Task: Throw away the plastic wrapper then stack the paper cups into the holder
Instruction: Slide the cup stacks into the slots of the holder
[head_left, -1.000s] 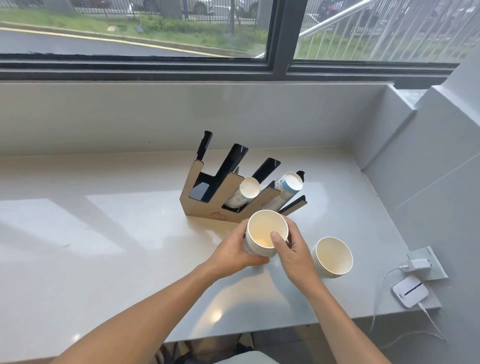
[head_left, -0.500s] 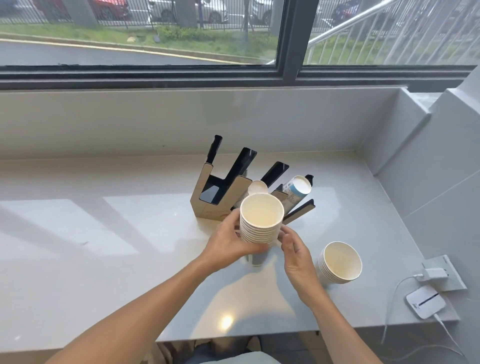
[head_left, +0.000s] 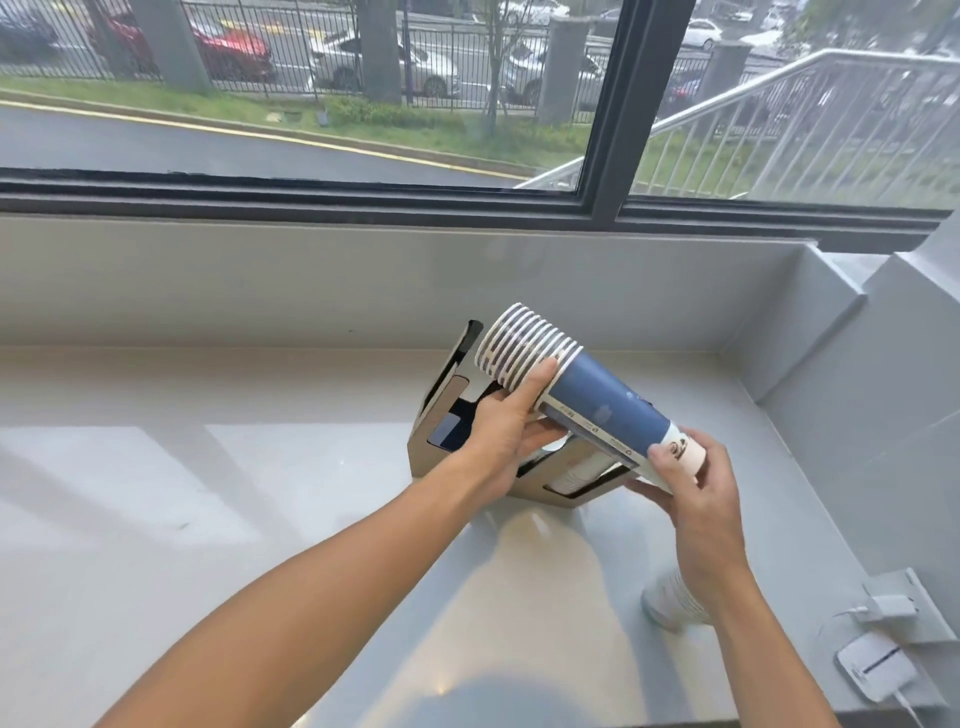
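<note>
Cups (head_left: 582, 395) in the nested stack look light, crushable; left hand (head_left: 506, 434) fingers curl near the rims, right hand (head_left: 691, 480) fingers pinch the base.

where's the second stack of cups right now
In the head view the second stack of paper cups stands on the counter at lower right, mostly hidden behind the right wrist, just left of the white charger.

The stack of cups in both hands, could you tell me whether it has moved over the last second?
Yes. The stack of cups has risen off the counter and tipped sideways, now above the holder.
</note>
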